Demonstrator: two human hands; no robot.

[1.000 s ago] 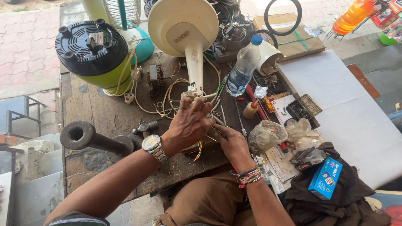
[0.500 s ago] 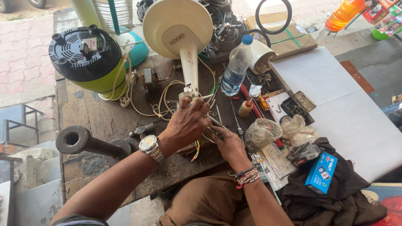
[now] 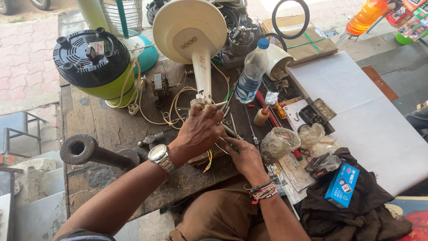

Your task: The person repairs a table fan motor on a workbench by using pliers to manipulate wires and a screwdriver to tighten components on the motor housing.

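On the workbench (image 3: 107,129), left hand (image 3: 200,131) hides the fan stand's (image 3: 203,76) wiring.

A flat cardboard box (image 3: 303,42) tied with green string lies at the bench's far end. A small blue carton (image 3: 342,185) rests on dark cloth, and a clear water bottle (image 3: 251,73) carries a blue label.

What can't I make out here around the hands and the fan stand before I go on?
- Head view: the left hand covers the lower end of the cream fan stand and whatever it grips.
- The tip of the thin tool in the right hand is hidden under the left hand.
- The coloured wires run out of sight beneath the left palm.
- The orange bottle is cut by the top edge.
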